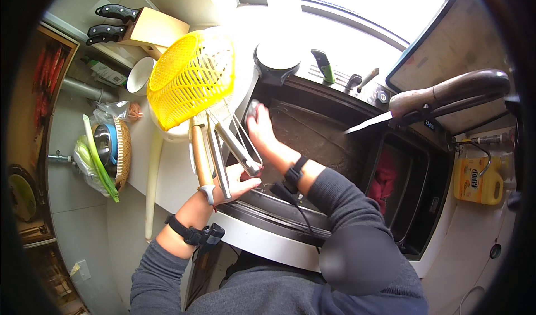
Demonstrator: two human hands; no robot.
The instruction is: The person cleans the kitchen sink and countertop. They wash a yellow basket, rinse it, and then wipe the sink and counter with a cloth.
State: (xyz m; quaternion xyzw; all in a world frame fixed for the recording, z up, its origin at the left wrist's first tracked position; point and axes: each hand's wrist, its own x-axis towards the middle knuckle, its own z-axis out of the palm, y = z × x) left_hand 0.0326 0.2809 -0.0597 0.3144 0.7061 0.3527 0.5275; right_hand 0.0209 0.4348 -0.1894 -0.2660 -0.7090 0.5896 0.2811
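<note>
My right hand (260, 131) reaches into the large basin of a black sink (318, 135), close to its left wall. Its fingertips press on a small silvery-grey object (253, 105), too small to name surely. Lower down, near the sink's front left corner, is my left hand (239, 184). Hanging utensil handles (217, 160) cross in front of it and hide part of its fingers, so its grip is unclear. A dark film and specks cover the basin floor. Above the handles hangs a yellow plastic strainer basket (192, 80).
Brown-handled kitchen scissors (452, 93) jut over the sink from the right. A red cloth (383, 176) lies in the smaller basin. Right stands a yellow jug (477, 181); left are a knife block (155, 28), a white bowl (140, 76) and a woven basket (122, 151) beside green onions (98, 160).
</note>
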